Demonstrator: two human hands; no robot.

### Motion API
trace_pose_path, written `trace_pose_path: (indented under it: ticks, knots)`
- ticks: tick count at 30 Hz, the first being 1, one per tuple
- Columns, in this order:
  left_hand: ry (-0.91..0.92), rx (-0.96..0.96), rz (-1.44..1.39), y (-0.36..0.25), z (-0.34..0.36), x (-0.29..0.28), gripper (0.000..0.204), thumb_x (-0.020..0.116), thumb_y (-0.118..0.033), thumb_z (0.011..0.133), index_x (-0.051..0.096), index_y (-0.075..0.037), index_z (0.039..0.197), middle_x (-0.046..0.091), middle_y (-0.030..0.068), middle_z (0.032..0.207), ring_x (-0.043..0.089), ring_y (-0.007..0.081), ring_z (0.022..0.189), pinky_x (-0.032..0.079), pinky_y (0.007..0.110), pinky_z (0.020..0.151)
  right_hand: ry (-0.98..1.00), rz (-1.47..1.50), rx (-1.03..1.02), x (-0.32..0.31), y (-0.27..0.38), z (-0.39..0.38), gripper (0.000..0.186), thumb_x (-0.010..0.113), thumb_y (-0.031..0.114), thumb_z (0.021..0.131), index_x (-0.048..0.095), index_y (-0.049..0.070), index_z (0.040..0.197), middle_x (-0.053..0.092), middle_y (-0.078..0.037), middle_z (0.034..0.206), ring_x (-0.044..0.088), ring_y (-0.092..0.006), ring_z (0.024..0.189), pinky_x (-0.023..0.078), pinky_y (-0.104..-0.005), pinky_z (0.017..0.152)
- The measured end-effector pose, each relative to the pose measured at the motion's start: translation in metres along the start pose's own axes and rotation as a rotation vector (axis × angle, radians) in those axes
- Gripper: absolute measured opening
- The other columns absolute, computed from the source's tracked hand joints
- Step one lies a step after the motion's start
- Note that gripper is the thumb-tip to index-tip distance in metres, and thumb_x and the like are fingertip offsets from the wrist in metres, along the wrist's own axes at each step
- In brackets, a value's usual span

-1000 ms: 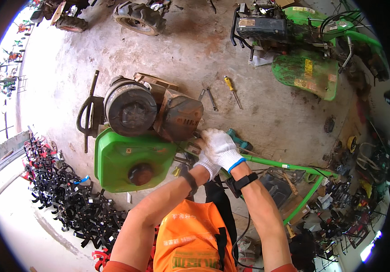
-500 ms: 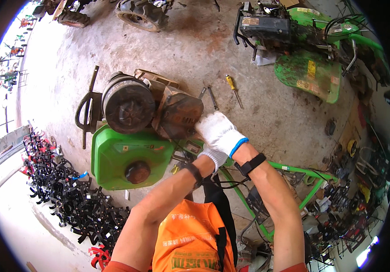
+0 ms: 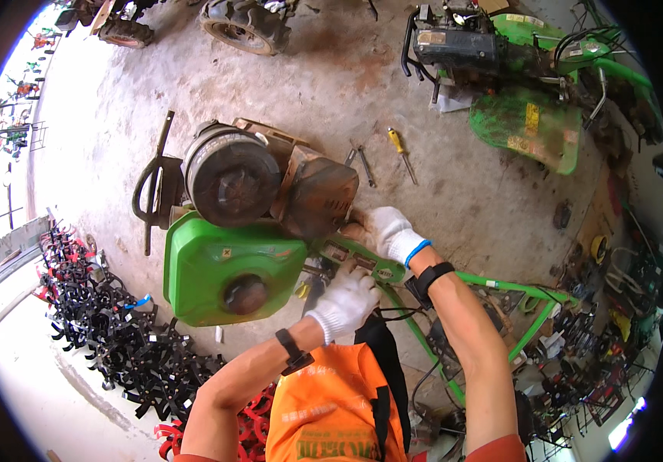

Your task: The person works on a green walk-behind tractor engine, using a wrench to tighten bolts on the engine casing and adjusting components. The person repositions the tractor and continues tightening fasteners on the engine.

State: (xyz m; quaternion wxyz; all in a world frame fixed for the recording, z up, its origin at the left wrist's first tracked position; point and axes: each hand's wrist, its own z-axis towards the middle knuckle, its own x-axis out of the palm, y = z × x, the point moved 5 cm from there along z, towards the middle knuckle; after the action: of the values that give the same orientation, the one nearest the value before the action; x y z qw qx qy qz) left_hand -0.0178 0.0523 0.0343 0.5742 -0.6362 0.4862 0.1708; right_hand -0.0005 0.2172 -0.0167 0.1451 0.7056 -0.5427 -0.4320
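Observation:
Both of my hands wear white gloves and work at the right side of an engine with a round dark cover [image 3: 236,183]. My right hand [image 3: 385,233] is closed, its fingers curled in beside the rusty brown muffler-like box [image 3: 317,192]; what they hold is hidden. Lower down, my left hand [image 3: 344,299] reaches up with its fingers extended to the near edge of a green panel [image 3: 381,271] with labels. Nothing shows in that hand. Left of it is the green fuel tank [image 3: 227,258] with a dark round cap [image 3: 245,294].
On the concrete floor beyond lie a yellow-handled screwdriver [image 3: 402,154] and a wrench-like tool [image 3: 366,167]. Green frame bars [image 3: 532,331] extend to the right. Black tine parts [image 3: 131,339] are heaped at left. Another green machine [image 3: 528,127] stands far right, and a tyre [image 3: 246,27] at the back.
My left hand has drawn back toward me from beneath the right one, uncovering the green panel. My right hand has shifted slightly right and nearer. The whole view has moved a little.

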Motion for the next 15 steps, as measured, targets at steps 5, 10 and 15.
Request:
trace_pose_path:
  ticks: [5,10,15]
  knots:
    - [-0.277,0.019,-0.214,0.006,-0.059,-0.068,0.022,0.081,-0.020,0.085,0.074,-0.010,0.103,0.070,0.0099,0.108,0.067,0.0340,0.115,0.050,0.054,0.113,-0.094,-0.040,0.044,0.012,-0.008,0.003,0.053,0.060,0.062,0.107,0.077,0.014,0.122,0.079,-0.022,0.114,0.072,-0.0468,0.112,0.059,-0.0527,0.091]
    - [-0.448,-0.101,0.086,0.022,-0.115,-0.169,0.034,0.088,-0.019,0.072,0.077,-0.013,0.104,0.070,0.0072,0.117,0.067,0.0335,0.121,0.050,0.058,0.115,-0.350,-0.047,0.063,0.027,-0.004,-0.002,0.052,0.064,0.061,0.105,0.079,0.011,0.113,0.080,-0.021,0.105,0.075,-0.0455,0.102,0.061,-0.0515,0.083]
    - [-0.629,-0.462,0.419,0.093,-0.181,-0.245,0.064,0.084,-0.016,0.090,0.062,-0.005,0.149,0.061,0.0211,0.149,0.056,0.0442,0.143,0.040,0.062,0.125,-0.539,-0.058,0.036,0.033,-0.004,-0.005,0.041,0.074,0.051,0.099,0.079,0.011,0.101,0.078,-0.021,0.096,0.075,-0.0454,0.093,0.059,-0.0558,0.077]
